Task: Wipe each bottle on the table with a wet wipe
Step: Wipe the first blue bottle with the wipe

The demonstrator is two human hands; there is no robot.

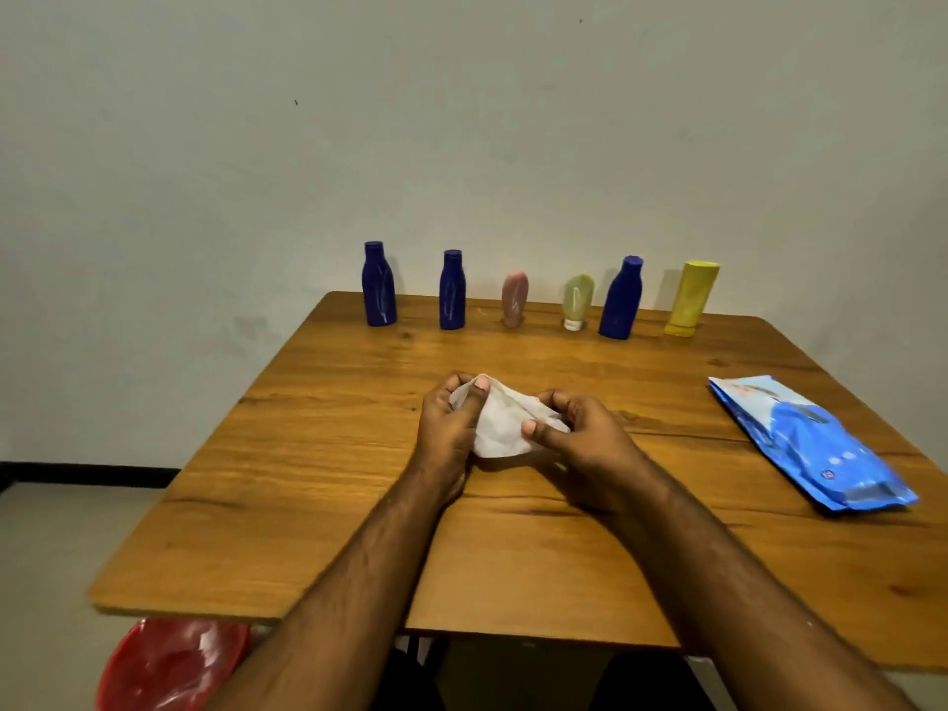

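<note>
- Low at the left, below the table's near edge, sits a red bin [172, 664] with something pale and crumpled inside.
- The wooden table [318, 505] runs back to a plain wall, and six bottles stand in a row along its far edge.
- Furthest left is a tall blue bottle [379, 284], upright, and near it a second blue bottle [452, 290], a little shorter.
- Next comes a pink tube [514, 299], then a pale green tube [577, 301] standing on its white cap.
- After those stands a third blue bottle [622, 298], leaning slightly, and last a yellow bottle [691, 298], wider at the top and also tilted.
- My left hand [451, 423] is over the middle of the table, fingers curled round the left end of the wet wipe [505, 423], thumb on top.
- My right hand [579, 438] pinches the wipe's right end between thumb and fingers, so the crumpled white sheet is held between both hands, well in front of the bottles.
- On the right side lies a blue wipes pack [805, 443], flat on the table, apart from my hands.
</note>
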